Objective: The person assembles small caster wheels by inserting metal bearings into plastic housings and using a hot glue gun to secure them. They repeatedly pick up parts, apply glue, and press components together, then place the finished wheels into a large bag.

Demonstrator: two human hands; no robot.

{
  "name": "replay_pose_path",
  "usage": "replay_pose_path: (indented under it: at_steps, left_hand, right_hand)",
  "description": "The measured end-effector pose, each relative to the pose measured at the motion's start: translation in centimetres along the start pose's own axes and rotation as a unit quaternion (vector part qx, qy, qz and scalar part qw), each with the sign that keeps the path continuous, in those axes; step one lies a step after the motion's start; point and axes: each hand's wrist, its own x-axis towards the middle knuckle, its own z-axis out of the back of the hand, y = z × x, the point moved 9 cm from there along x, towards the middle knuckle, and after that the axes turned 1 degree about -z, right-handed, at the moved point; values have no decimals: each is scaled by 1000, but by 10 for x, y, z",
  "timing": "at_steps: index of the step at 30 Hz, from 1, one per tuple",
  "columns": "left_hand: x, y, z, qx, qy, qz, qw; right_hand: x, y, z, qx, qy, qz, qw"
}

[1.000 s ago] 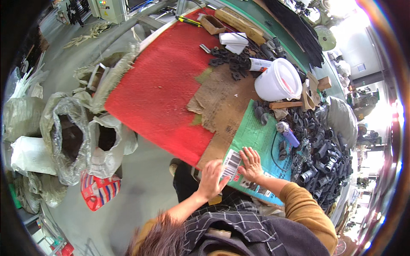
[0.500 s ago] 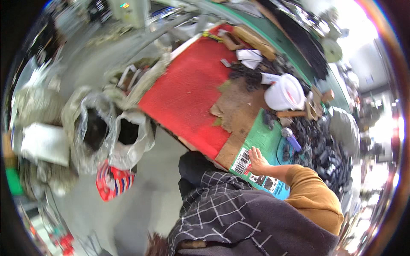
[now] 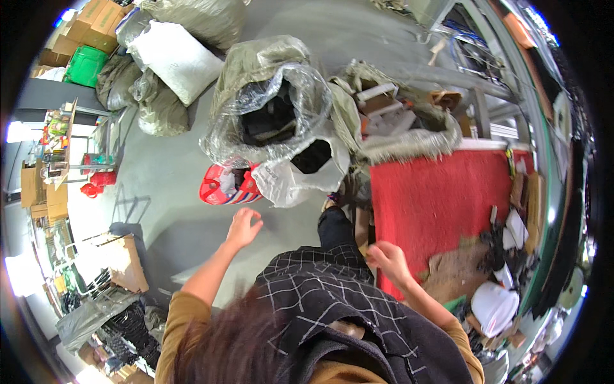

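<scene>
My left hand (image 3: 244,228) hangs in the air over the grey floor, thumb apart from loosely bent fingers, with nothing in it. Nearest to it is a red bag with striped sides (image 3: 220,185). At the left edge of the red-covered table (image 3: 428,205), my right hand (image 3: 389,261) is raised with loosely bent fingers; nothing shows in it. Ahead stand a big sack lined with clear plastic (image 3: 227,105), with dark pieces inside, and a smaller white plastic bag (image 3: 288,182), its opening dark.
An open sack of scraps (image 3: 409,150) stands at the table's far edge. Brown cardboard (image 3: 457,269) and a white bucket (image 3: 495,307) are on the right. Full sacks, including a white one (image 3: 176,61), stand at the far left. A cart with a cardboard panel (image 3: 128,262) is left.
My view has swung left, away from the table, toward the sacks. My right hand has lifted off the green printed sheet. My left hand has come into view.
</scene>
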Motion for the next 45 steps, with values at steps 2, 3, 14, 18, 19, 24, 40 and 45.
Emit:
replay_pose_path:
  at_steps: [2,3,14,18,19,24,40,45]
  left_hand:
    - [63,16,16,-4,3,37,999]
    - [98,30,19,-20,-7,69,997]
    - [377,99,16,67,-91,128,985]
    - [361,34,137,164,-269,-164,935]
    - [371,37,163,167,-277,-145,935]
    - [453,53,232,199,-356,-139,902]
    - [483,6,321,-166,-149,-58,973]
    - [366,-85,232,-239,-160,-284,915]
  right_hand:
    - [69,58,-56,92,31,54,994]
    - [105,81,-84,104,35,60,992]
    - [446,240,-185,-366,-142,96,915]
    - [436,338,-187,-383,-304,389,780]
    - [452,355,-181,-410,-330,350,775]
    - [500,401,-132,-426,-397,323,746]
    - [312,446,-167,-307,-532,582,533]
    - [449,341,-249,-206,-296,402,841]
